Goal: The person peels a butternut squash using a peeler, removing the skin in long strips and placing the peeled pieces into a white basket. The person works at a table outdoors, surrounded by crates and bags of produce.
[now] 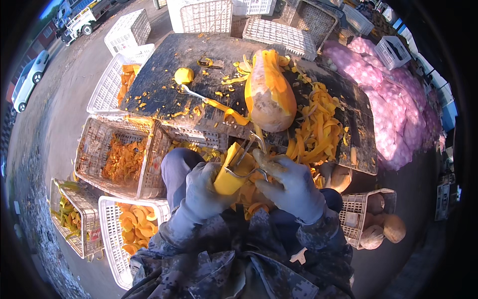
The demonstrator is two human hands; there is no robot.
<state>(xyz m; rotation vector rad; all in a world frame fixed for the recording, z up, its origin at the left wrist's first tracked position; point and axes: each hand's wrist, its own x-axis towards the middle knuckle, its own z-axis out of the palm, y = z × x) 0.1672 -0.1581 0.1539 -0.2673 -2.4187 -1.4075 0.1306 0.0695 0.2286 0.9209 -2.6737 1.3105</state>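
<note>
My gloved left hand [205, 187] grips a peeled yellow piece of squash [233, 170] above my lap. In my gloved right hand [289, 183] is a metal peeler [257, 140], its wire-like frame lying across the squash piece. Beyond both hands, on a dark wooden board [164, 93], rests a large, partly peeled squash [272, 97]. Orange peelings [319, 123] are heaped to its right. A spoon-like metal tool [192, 92] lies left of it with a strip of peel, near a small yellow squash piece [184, 76].
A crate of orange scraps [125, 159] and a white crate of cut squash [138, 224] stand left. At lower right, whole squashes [394, 228] spill from a crate [353, 218]. Pink net sacks [396, 108] are piled right. A knife [353, 142] lies on the board's right side.
</note>
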